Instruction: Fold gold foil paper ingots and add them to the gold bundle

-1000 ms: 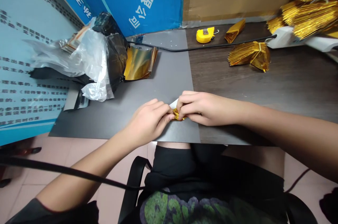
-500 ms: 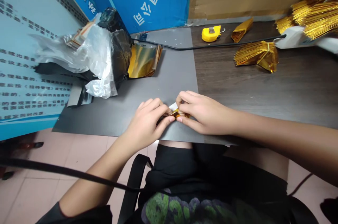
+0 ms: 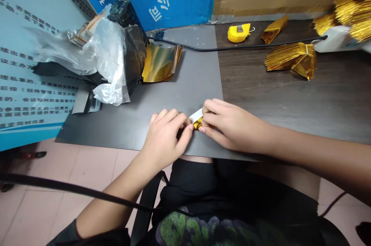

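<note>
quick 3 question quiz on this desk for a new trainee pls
1. What do the left hand and right hand hold between them? A) a small gold foil piece beside a white strip B) a black cable C) a clear plastic bag
2. True or false: the yellow tape measure sits on the dark wood desktop, off the grey mat.
3. What lies on the mat right beside the black plastic bag?

Key: 1 A; 2 true; 3 a stack of gold foil sheets

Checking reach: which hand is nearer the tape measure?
Right. The right hand sits below the tape measure in the view; the left hand is farther, below and left of it.
</note>
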### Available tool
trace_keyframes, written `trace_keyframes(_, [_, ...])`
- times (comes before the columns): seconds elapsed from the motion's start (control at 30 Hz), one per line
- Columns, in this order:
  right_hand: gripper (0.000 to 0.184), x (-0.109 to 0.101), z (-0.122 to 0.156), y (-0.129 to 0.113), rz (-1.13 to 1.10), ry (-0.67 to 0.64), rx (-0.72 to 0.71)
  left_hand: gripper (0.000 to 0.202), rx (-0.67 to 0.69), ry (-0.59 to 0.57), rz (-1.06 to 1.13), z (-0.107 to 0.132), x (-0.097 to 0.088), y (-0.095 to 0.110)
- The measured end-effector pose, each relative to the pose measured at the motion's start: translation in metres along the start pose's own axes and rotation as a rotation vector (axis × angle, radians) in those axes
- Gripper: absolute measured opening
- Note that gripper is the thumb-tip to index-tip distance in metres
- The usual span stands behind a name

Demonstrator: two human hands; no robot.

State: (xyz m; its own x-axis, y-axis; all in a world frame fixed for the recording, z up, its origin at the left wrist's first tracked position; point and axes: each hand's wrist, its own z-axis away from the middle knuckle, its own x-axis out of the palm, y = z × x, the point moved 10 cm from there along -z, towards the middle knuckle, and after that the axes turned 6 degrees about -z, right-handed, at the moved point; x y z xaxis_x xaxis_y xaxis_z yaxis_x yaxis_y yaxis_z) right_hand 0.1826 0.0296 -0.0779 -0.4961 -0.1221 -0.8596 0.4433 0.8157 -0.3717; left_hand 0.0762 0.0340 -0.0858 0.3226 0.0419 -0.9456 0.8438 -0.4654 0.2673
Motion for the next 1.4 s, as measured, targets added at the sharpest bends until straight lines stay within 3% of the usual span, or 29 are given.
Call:
trace_keyframes(0.3, [0.03, 0.0, -0.002, 0.0, 0.005, 0.038, 0.026, 0.028, -0.064, -0.055, -0.046, -0.004, 0.001, 0.001])
trace_keyframes(0.53, [0.031, -0.002, -0.004, 0.001, 0.003, 0.075, 0.047, 0.029, -0.134, 0.028, -0.081, -0.002, -0.005, -0.001])
trace_keyframes(0.87, [0.03, -0.002, -0.005, 0.004, -0.054, 0.084, 0.084, 0.028, -0.215, 0.011, -0.007, -0.005, -0.003, -0.011])
trace_keyframes(1.4, [0.027, -0.004, -0.005, 0.003, -0.018, 0.111, 0.072, 0.024, -0.321, -0.168, -0.108, -0.01, 0.001, -0.012])
